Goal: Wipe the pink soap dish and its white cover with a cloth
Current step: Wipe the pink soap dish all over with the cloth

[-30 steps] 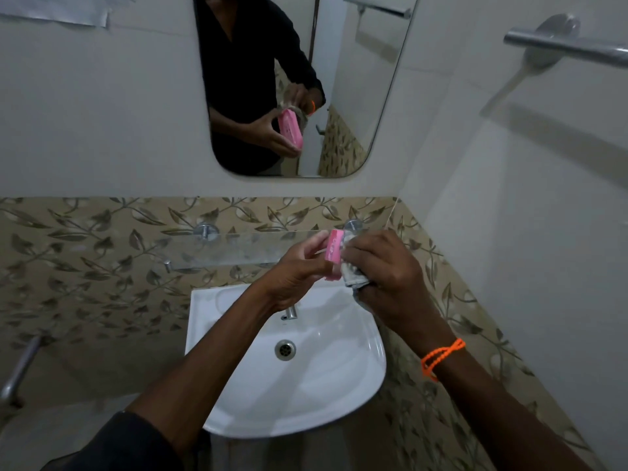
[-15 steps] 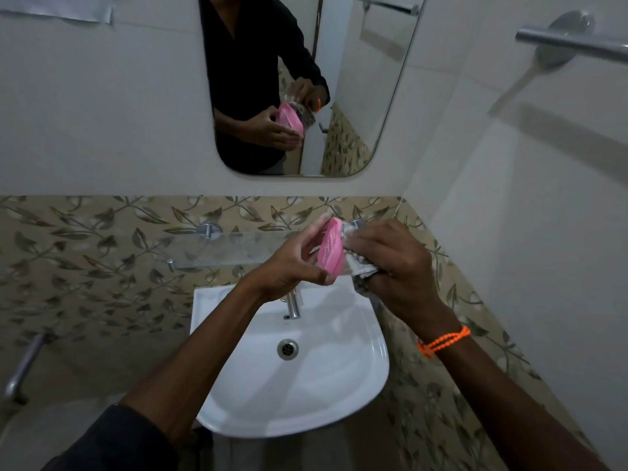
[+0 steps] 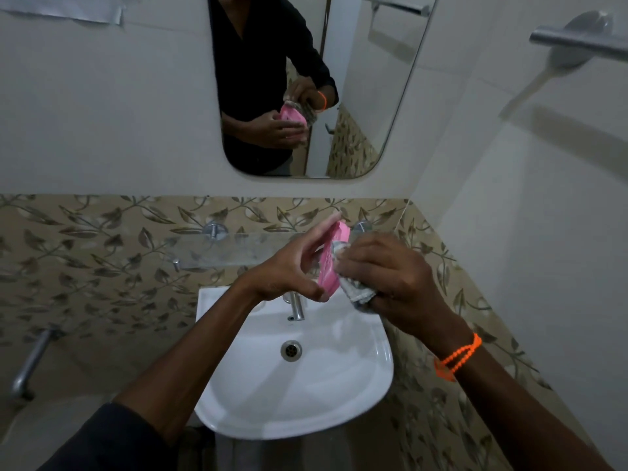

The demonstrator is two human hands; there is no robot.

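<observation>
The pink soap dish (image 3: 331,263) stands on edge above the sink, held by my left hand (image 3: 289,270) with fingers along its back and the thumb under its lower end. My right hand (image 3: 387,270) grips a bunched grey-white cloth (image 3: 353,287) and presses it against the dish's inner face. The mirror shows the same pink dish and cloth between both hands. The white cover is not in view.
A white sink (image 3: 339,402) with a chrome tap (image 3: 296,305) and drain (image 3: 291,350) lies below my hands. A glass shelf (image 3: 217,249) runs along the leaf-patterned tiles. A mirror (image 3: 306,86) hangs above, a metal towel bar (image 3: 577,39) is upper right, and a pipe (image 3: 30,362) is at left.
My left hand has turned the dish from edge-on to more upright and raised it slightly. The cloth in my right hand has shifted along the dish's face.
</observation>
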